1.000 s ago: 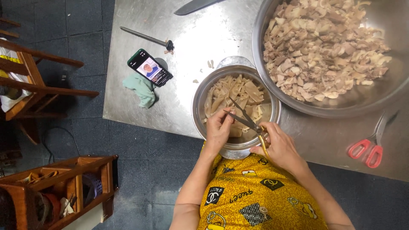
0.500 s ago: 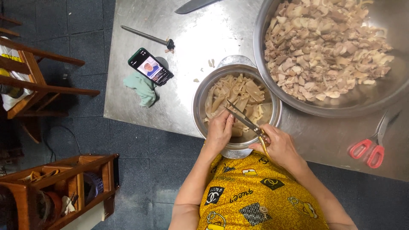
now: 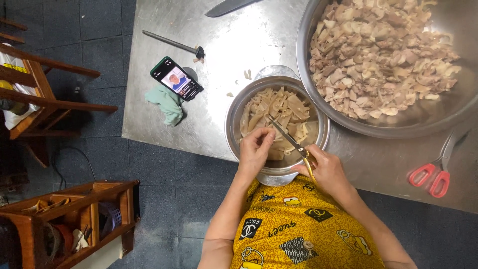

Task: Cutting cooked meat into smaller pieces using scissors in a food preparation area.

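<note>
Pale strips of cut meat (image 3: pixel 279 117), limp, glossy and ribbon-shaped, fill the small round steel bowl (image 3: pixel 234 124), which sits at the near edge of the table directly before the person.

Steel table (image 3: pixel 164 99): brushed sheet metal, dull grey, scuffed, square front corner at lower left; bare room lies between the small bowl and the phone.

Large round steel basin (image 3: pixel 448 107): polished, wide rim, upper right, heaped with chunky beige and brown meat pieces (image 3: pixel 378 55); its rim is just beside the small bowl's.

Wooden chair (image 3: pixel 35 94): reddish slats, on dark floor tiles well left of the table.

Wooden crate shelf (image 3: pixel 69 219): lower left, holding small clutter too dim to tell.

Long knife blade (image 3: pixel 229 7): grey, cut off by the top edge.

Sharpening rod (image 3: pixel 172 44): thin, dark, lying slantwise near the table's far left.

Red-handled scissors (image 3: pixel 433 172): lying flat at right, just below the basin.

Green cloth (image 3: pixel 167 102): crumpled, soft, overhanging the table's left edge.

Smartphone (image 3: pixel 177 78): dark rectangular case, lit screen, tilted, touching the cloth.

Left hand (image 3: pixel 255 149): fingers curled over the bowl's near rim, pinching one strip.

Right hand (image 3: pixel 323 167): closed round the yellow handles of slim steel scissors (image 3: pixel 286 137), blades pointing into the bowl toward the pinched strip.

Small scraps (image 3: pixel 246 74): pale bits on the table beyond the bowl.
</note>
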